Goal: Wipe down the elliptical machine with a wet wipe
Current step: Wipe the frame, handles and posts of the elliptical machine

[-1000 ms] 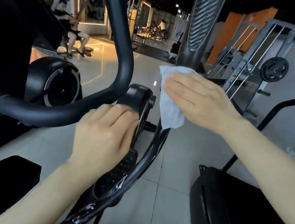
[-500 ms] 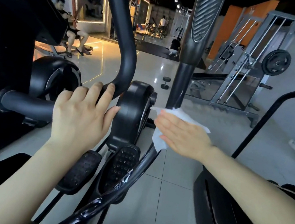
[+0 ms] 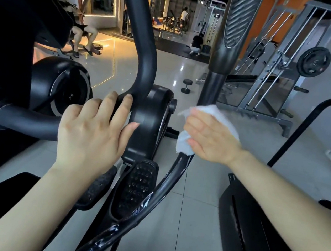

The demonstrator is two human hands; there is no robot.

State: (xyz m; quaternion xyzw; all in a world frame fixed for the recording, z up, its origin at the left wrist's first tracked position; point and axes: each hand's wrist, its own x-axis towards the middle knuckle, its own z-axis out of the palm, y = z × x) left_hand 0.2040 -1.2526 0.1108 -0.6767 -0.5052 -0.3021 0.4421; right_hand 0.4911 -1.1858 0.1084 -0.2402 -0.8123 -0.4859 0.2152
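Wet wipe [image 3: 182,143] (partly hidden) under right hand [image 3: 208,137], fingers clamped around it.

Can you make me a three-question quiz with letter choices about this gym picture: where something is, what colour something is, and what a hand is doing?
1. Where is the dumbbell?
A. on the floor
B. on a pedal
C. in a hand

2. What colour is the wipe?
A. orange
B. white
C. black

3. What is the left hand doing?
A. holding the wipe
B. resting on the curved handlebar
C. lifting a weight

Answers: 1 A, it lies on the tiles behind the machine. 2 B, white cloth shows around the right hand. 3 B, its fingers lie on the black bar.
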